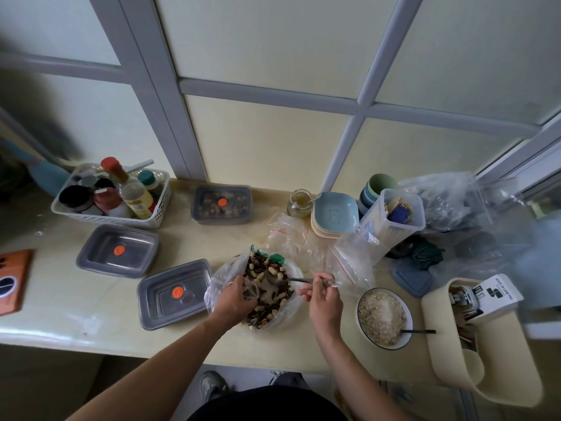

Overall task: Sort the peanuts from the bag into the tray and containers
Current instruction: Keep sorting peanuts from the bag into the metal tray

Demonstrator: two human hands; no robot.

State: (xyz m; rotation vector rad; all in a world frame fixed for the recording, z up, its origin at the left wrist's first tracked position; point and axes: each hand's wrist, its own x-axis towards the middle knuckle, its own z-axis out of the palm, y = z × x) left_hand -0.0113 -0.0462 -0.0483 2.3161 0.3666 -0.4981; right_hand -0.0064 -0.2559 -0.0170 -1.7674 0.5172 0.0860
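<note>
Right hand (324,300) pinching spoon (293,280) handle | left hand (236,299) gripping bag (213,288) edge | spoon bowl over peanuts (258,278) in bag

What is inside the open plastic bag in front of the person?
Pale peanuts mixed with dark seeds, plus the bowl of a spoon held by the right hand. The left hand covers part of the mix; the bottom of the bag is hidden beneath.

A bowl (360,326) of pale grains (382,317) is seen just right of the fingers (323,282) of the right hand (326,305), nearer the person. Beyond those fingers a glass jar (299,204) and a stack of blue plates (334,215) are set side by side. A white basket (106,221) of bottles (133,192) is placed well to the left of them, farther back.
</note>
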